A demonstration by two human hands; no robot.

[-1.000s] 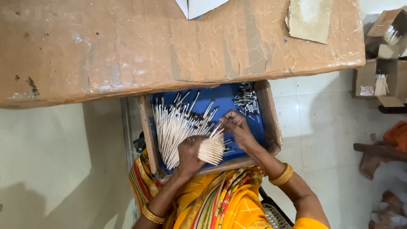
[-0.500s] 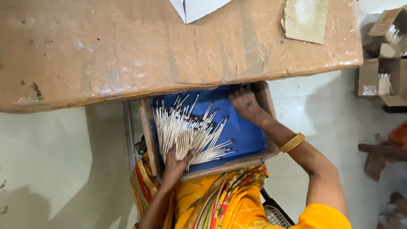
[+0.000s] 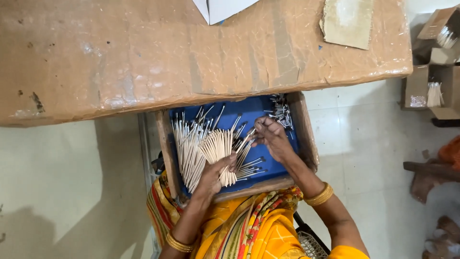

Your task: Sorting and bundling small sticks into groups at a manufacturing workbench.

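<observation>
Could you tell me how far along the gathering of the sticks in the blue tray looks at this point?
Done: a fanned bundle of sticks sits gathered in the left hand. In hand: the right hand pinches a stick or two at the bundle's edge. Left: many loose sticks lie on the left of the blue-lined wooden tray, and a small pile of dark-tipped pieces sits in its far right corner.

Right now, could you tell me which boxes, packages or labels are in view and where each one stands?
Open cardboard box: on the floor at right, brown, holding pale sticks.
Second cardboard box: upper right corner, brown, tilted, open.
White paper sheet: table's top edge, folded.
Cardboard piece: tabletop, right, tan, flat.
No screens or signs.
</observation>
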